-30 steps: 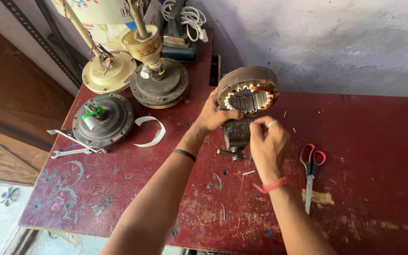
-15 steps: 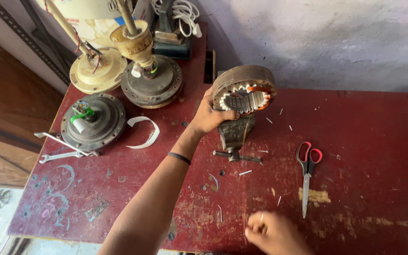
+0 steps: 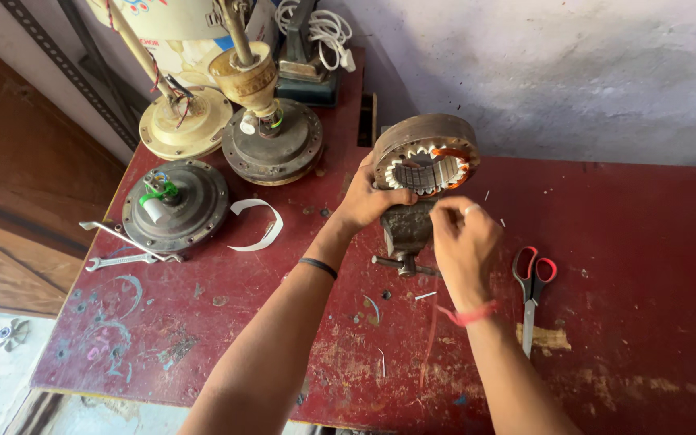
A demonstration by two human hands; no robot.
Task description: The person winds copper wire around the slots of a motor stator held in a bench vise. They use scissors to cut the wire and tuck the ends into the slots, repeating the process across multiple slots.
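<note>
A round fan-motor stator [image 3: 426, 157] with white slot liners and some copper winding stands on edge, clamped in a small metal vise [image 3: 406, 229] on the red table [image 3: 646, 242]. My left hand [image 3: 368, 197] grips the stator's left rim. My right hand [image 3: 465, 246] is just in front of the stator's lower edge with its fingers pinched together. A thin reddish strip [image 3: 431, 338] hangs down from it over the table. A black band is on my left wrist and a red thread on the right.
Red-handled scissors [image 3: 532, 282] lie right of the vise. A dark motor housing [image 3: 175, 205], a spanner [image 3: 126, 259] and a curved white strip [image 3: 255, 225] sit at the left. Two fan motors with rods [image 3: 271, 145] stand at the back by the wall. Small scraps litter the table.
My right hand dropped from the vise to the table's near edge, then came back up to the stator with the thin strip. My left hand stayed on the stator.
</note>
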